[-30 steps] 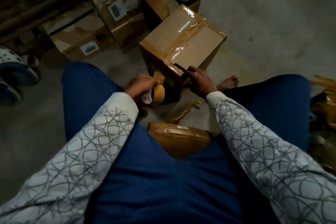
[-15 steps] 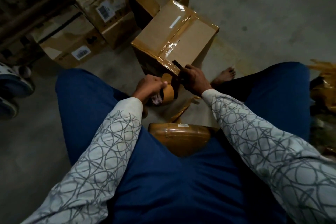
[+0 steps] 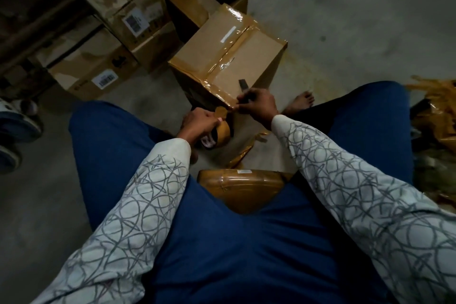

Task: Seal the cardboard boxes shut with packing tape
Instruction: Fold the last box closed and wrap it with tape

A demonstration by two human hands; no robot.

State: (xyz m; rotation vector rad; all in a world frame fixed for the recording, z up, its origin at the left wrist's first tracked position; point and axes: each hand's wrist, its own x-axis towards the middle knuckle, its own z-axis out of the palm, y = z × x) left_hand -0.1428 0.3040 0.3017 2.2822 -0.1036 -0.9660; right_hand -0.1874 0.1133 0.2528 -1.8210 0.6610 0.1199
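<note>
The box [image 3: 222,57] sits on the floor [image 3: 345,7] just ahead of the person's knees. Its top seam and near edge are already glossy with brown tape. The left hand [image 3: 197,122] has its grip curled round the roll [image 3: 220,132], held low, just below the box's near corner. The right hand [image 3: 259,106] pinches a dark tool whose end sticks up over the box top. It is probably a cutter [image 3: 243,84], though the light is too poor to be sure. The right fingertips meet the box's near edge where a short run of tape comes off the roll.

The step looks like parting the strip from the roll at that edge. To do it well:
- Pull the roll down and away so the run stays taut.
- Cut close to the corner, with the blade travelling away from the left fingers.
- Rub the free end flat down the side wall before it can curl back on itself.
- Keep a thumb on the taped edge so the pull does not lift what is already stuck.

Little writing can be read:
- A white strip label [image 3: 228,33] lies on the box top, and no text shows on it.
- Two boxes stacked at the left carry barcode stickers [image 3: 134,22] [image 3: 104,79]. The bars are plain but the digits are too small to read.
- Print on the roll's core is blurred.
</note>
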